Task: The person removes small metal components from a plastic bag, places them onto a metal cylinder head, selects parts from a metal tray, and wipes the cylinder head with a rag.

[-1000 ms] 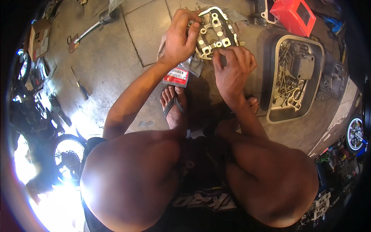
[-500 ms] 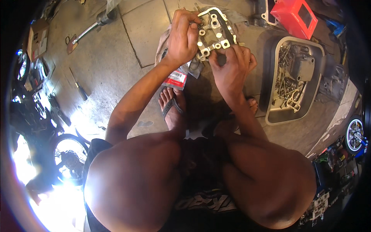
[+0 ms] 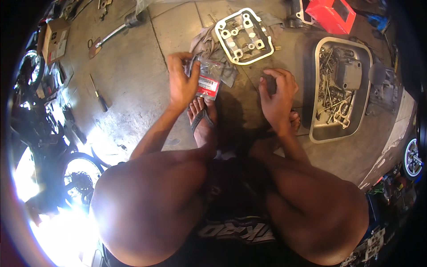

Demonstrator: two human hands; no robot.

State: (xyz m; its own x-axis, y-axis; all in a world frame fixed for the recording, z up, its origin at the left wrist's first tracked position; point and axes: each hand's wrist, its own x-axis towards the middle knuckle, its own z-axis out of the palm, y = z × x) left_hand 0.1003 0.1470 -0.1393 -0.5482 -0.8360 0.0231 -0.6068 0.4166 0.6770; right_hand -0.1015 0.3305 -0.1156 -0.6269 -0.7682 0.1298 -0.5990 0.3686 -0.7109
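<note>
My left hand (image 3: 183,82) is at the left edge of a clear plastic packet (image 3: 207,84) with a red and white label. Its thumb and fingers close around the packet's upper left part, where something dark shows. My right hand (image 3: 278,95) hovers above the floor with loosely curled fingers, the thumb apart, and nothing in it. Beyond both hands lies a metal engine cylinder head (image 3: 243,38) with a pale rim, resting partly on a grey-brown rag (image 3: 204,43). Neither hand touches it.
A metal tray (image 3: 316,129) of bolts and engine parts stands at right, near a red box (image 3: 331,15). A screwdriver (image 3: 99,95) and a long-handled tool (image 3: 116,33) lie at left. My sandalled foot (image 3: 203,122) is just below the packet.
Both hands have let go of the cylinder head, which now lies turned on the rag. My left hand has come down to the packet; the right has drawn back toward me.
</note>
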